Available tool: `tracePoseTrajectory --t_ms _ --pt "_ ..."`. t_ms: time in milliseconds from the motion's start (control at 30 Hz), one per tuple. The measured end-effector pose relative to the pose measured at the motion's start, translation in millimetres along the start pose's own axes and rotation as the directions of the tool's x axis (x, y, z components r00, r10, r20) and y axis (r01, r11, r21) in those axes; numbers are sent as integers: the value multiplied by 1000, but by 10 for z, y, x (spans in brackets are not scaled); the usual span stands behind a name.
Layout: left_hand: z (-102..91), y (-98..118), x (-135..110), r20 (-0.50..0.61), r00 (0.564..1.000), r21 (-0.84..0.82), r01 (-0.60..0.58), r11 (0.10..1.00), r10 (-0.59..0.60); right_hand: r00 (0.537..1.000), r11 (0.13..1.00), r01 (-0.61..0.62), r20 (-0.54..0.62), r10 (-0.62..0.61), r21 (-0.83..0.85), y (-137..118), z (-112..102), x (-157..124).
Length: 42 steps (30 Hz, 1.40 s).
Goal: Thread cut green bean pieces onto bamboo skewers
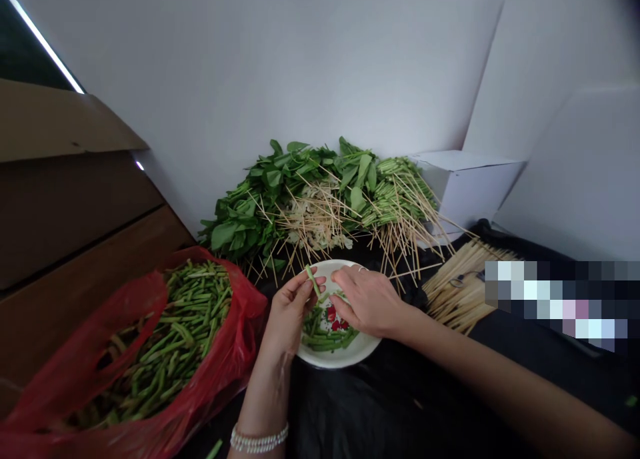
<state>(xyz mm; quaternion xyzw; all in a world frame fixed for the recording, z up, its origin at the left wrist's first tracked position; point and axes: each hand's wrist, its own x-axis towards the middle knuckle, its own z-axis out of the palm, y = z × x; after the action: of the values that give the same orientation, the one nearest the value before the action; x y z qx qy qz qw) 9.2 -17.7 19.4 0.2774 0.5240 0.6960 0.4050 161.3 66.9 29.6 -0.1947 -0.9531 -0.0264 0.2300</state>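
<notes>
The left hand (290,309) pinched a short green stem (313,280) between thumb and fingertips, just above the white plate (340,360). Beside it, the right hand (367,299) curled down onto the plate's cut stems (320,339) — whether it gripped any could not be told. A red bag (150,292) lay left of the left hand.

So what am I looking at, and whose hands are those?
There is no machine here. The picture comes from a camera worn on a person's head, looking down, so those are that person's own hands. The left hand pinches one cut green stalk above a white plate holding more pieces. The right hand reaches down into the plate; whether it grips anything is hidden. On the left, a red bag is full of the same pieces. Behind lie leaves on skewers, and to the right a bundle of bare sticks. Everything sits on a black cloth.
</notes>
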Motion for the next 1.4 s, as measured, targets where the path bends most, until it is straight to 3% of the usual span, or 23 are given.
tracePoseTrajectory --t_ms 233,433,667,800,967,1100,1400 --pt "34 -22 -20 60 998 -46 7 999 -5 993 998 -8 -116 1 -58 154 111 -121" --pt "82 -19 -67 162 985 -104 79 992 -61 989 999 -50 -140 47 -21 177 154 -184" --pt "124 -55 -87 285 956 -174 123 977 -70 976 996 76 -206 -66 44 94 215 -199" --pt "120 -40 -80 242 970 -230 92 969 -35 961 999 50 -273 -52 -15 115 246 -202" --pt "56 1 -26 71 996 -290 66 955 -47 948 994 48 -308 -77 -102 213 228 -202" --pt "23 1 -1 -33 995 -301 82 950 -96 911 996 28 -408 -59 -80 245 228 -212" --pt "72 -26 -14 20 995 -245 103 964 -101 912 992 45 -401 -89 -118 206 253 -239"
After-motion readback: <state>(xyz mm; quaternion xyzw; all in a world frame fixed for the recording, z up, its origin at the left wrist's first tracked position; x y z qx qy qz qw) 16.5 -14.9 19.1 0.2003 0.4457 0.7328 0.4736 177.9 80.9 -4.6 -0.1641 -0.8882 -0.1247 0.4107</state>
